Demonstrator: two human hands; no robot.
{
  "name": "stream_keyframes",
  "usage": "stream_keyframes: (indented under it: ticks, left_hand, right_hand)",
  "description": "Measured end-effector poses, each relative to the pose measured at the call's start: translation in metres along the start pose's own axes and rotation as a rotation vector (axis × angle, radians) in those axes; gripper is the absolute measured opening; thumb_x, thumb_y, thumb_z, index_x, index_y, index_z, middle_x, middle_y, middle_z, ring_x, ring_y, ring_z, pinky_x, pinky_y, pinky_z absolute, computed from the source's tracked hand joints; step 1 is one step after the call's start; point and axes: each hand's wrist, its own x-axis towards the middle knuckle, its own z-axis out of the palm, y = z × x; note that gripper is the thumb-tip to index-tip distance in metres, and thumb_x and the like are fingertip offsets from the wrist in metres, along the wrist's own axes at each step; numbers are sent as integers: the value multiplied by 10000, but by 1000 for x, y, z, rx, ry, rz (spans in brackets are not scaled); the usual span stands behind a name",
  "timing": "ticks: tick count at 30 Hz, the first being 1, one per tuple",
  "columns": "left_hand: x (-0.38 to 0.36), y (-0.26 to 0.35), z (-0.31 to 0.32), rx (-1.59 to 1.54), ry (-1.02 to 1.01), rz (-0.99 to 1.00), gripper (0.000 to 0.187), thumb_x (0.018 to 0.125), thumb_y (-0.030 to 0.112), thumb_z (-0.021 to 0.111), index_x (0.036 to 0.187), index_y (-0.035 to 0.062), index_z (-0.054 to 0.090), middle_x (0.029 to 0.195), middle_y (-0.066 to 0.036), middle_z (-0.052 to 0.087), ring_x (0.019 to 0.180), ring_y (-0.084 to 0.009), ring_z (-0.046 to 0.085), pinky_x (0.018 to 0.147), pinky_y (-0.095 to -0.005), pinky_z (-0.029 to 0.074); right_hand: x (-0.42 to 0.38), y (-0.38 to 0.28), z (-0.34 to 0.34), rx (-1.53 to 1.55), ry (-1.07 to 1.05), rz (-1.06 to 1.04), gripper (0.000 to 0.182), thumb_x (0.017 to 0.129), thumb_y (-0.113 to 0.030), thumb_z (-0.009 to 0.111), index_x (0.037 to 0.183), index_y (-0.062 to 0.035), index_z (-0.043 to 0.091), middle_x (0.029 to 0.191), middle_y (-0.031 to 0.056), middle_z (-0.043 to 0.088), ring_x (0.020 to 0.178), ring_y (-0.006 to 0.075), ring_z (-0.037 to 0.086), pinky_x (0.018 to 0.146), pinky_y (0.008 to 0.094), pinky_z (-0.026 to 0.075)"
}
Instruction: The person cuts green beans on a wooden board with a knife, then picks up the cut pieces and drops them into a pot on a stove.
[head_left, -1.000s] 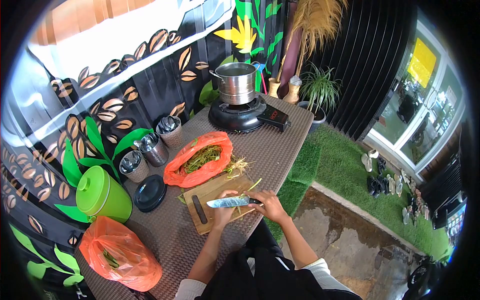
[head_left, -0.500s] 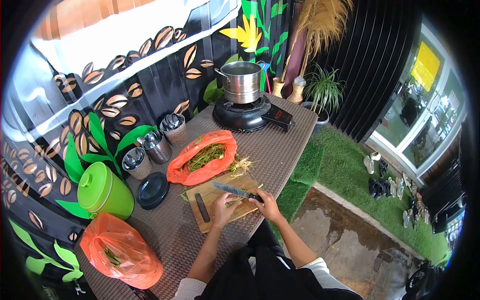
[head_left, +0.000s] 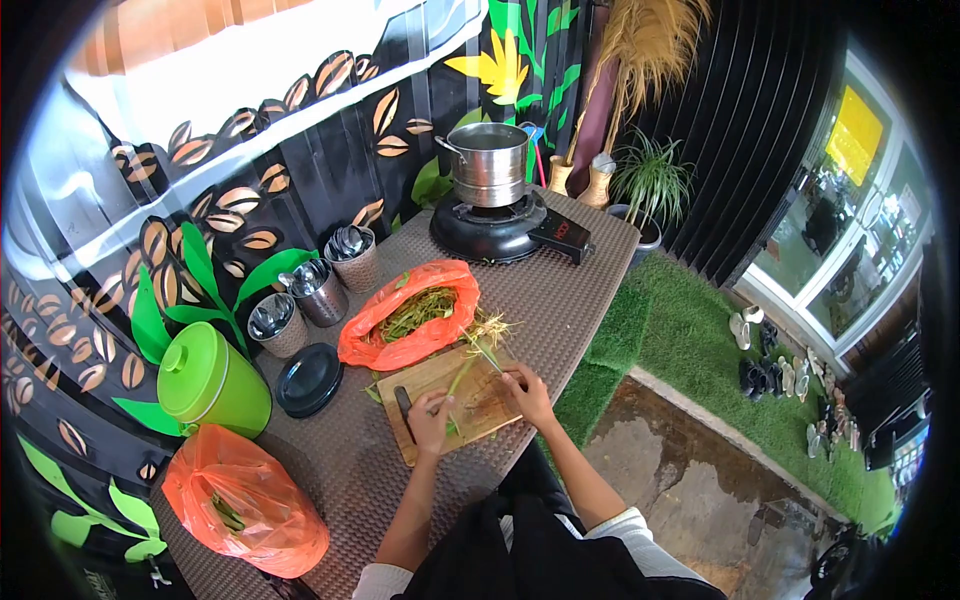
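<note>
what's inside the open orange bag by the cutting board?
The open orange bag holds a pile of thin green stems, with some pale root ends spilling toward the cutting board. Whatever lies under that pile, or under the folded plastic rim, is covered.

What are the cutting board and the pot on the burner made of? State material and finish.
Cutting board: looks like wood, pale brown, matte, with faint grain and a slot handle. Pot: looks like steel, silvery and shiny, with bright reflections on its wall.
</note>
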Motion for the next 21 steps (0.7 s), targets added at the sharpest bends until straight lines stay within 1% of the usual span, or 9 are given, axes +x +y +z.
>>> stream_keyframes:
  ticks: [2, 4, 7, 8, 10, 11, 13, 19, 21]
  left_hand:
    - [3, -6, -5, -10, 103, -101, 250, 833, 130, 705, 1014, -33, 651, 916, -93, 698, 775, -140, 659, 685, -254, 488]
    - [5, -9, -8, -54, 132, -99, 260, 839, 145, 699, 1018, -37, 651, 919, -103, 696, 779, -141, 651, 699, -255, 485]
    - [5, -2, -6, -142, 165, -159, 277, 847, 157, 690, 1035, -42, 651, 946, -112, 688, 825, -140, 633, 739, -255, 475]
    - [5, 2, -5, -187, 168, -221, 283, 847, 153, 687, 1048, -43, 651, 970, -111, 683, 867, -137, 623, 764, -253, 468]
    - [4, 4, -5, -265, 139, -285, 289, 848, 138, 684, 1066, -49, 648, 999, -105, 675, 900, -138, 611, 788, -251, 459]
    - [5, 2, -4, -345, 109, -348, 296, 849, 124, 680, 1083, -54, 644, 1027, -100, 667, 933, -138, 600, 812, -249, 451]
    - [8, -8, -1, -451, 71, -372, 292, 857, 108, 672, 1095, -58, 640, 1043, -95, 660, 935, -137, 596, 817, -244, 451]
    - [0, 13, 10, -712, -26, -452, 262, 877, 88, 660, 1096, -54, 639, 1033, -75, 653, 916, -126, 594, 808, -231, 464]
    - [-2, 16, 15, -759, -45, -457, 247, 878, 91, 659, 1081, -50, 644, 1018, -68, 654, 909, -122, 594, 801, -227, 469]
  right_hand:
    - [-1, 7, 1, 3, -78, -2, 261, 927, -242, 591, 1078, -30, 617, 601, 46, 557, 554, 108, 524, 544, 291, 422]
    - [-7, 8, 2, -72, -249, 204, 284, 951, -268, 548, 1093, -34, 623, 569, 30, 541, 490, 97, 491, 487, 277, 398]
    - [-17, 11, 8, 10, -274, 319, 307, 968, -281, 512, 1110, -34, 626, 569, 18, 534, 474, 86, 477, 462, 256, 389]
    - [-21, 16, 11, 10, -275, 319, 307, 968, -281, 512, 1110, -34, 626, 569, 18, 534, 474, 86, 477, 462, 256, 389]
    - [-25, 32, 18, 51, -72, 50, 306, 971, -283, 510, 1107, -29, 613, 578, 7, 527, 482, 74, 476, 451, 241, 383]
    - [-27, 21, 15, 51, -72, 50, 306, 971, -283, 510, 1107, -29, 613, 578, 7, 527, 482, 74, 476, 451, 241, 383]
    - [-34, -2, 4, 194, -31, 221, 291, 980, -261, 496, 1134, -27, 573, 601, 1, 511, 482, 74, 460, 447, 244, 375]
    - [-61, -32, 0, 283, -202, 29, 255, 983, -203, 490, 1162, -24, 525, 658, -10, 480, 573, 70, 428, 529, 227, 369]
    - [-69, -44, 3, 364, -264, 60, 248, 972, -185, 514, 1166, -31, 530, 707, -4, 530, 630, 69, 452, 575, 230, 388]
